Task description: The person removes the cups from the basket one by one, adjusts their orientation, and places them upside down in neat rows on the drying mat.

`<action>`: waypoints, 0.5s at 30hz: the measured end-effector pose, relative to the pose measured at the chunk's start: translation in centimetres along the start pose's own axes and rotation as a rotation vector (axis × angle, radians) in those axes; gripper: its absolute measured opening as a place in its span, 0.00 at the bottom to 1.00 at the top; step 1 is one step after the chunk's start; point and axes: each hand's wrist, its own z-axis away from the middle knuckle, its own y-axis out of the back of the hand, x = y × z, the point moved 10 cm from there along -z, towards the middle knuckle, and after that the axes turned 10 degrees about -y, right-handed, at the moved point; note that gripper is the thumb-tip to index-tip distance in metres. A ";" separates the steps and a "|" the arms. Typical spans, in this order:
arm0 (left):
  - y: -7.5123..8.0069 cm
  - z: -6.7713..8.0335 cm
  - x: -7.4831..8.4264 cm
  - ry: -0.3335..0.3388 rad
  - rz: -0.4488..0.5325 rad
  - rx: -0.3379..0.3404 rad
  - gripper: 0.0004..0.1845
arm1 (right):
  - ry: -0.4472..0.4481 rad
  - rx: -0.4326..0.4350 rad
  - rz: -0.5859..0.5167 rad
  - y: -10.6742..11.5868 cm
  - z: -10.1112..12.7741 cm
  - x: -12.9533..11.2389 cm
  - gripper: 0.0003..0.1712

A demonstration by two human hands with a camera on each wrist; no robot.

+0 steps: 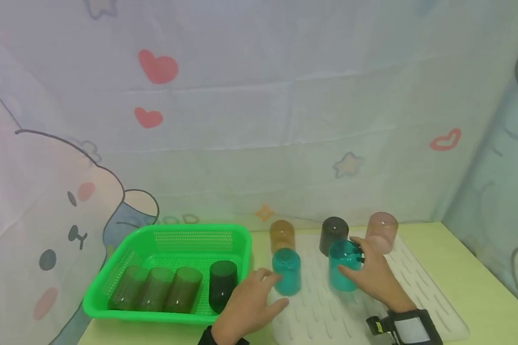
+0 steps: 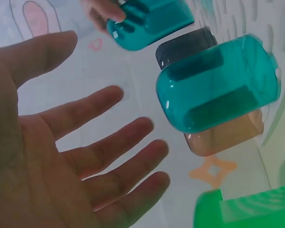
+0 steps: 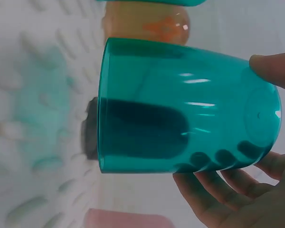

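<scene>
In my right hand (image 1: 373, 275) I grip a teal see-through cup (image 3: 180, 109), thumb on one side and fingers on the other near its base. The cup is upside down, its rim close over the white ridged mat (image 1: 323, 316). A second teal cup (image 2: 218, 85) stands upside down on the mat's left part. Beside that cup my left hand (image 1: 252, 302) is held with fingers spread and relaxed, holding nothing; the left wrist view shows a gap between fingertips and cup.
Behind the teal cups stand upside-down amber (image 1: 282, 235), dark grey (image 1: 333, 235) and pink (image 1: 382, 232) cups on the mat. At left is a green basket (image 1: 172, 316) with several dark cups (image 1: 183, 290) inside. A patterned cloth (image 1: 259, 120) hangs behind the table (image 1: 492, 306).
</scene>
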 end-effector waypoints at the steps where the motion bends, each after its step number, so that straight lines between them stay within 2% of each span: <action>1: 0.0 0.1 -0.1 0.002 -0.006 -0.008 0.22 | -0.010 -0.001 0.013 -0.2 -0.1 0.4 0.45; 6: 0.5 0.4 0.2 -0.017 -0.031 -0.020 0.19 | -0.041 -0.010 0.045 -0.6 -0.5 1.9 0.45; 10: 1.2 0.8 0.2 -0.030 -0.014 -0.011 0.18 | -0.067 -0.030 0.024 -1.0 -0.8 2.5 0.45; 12: 1.4 1.1 -0.1 -0.019 0.025 -0.036 0.19 | -0.085 -0.042 0.017 -1.3 -0.9 2.8 0.45; 15: 1.7 1.9 -0.6 0.018 0.092 -0.111 0.20 | -0.101 -0.057 0.010 -1.7 -1.0 3.1 0.46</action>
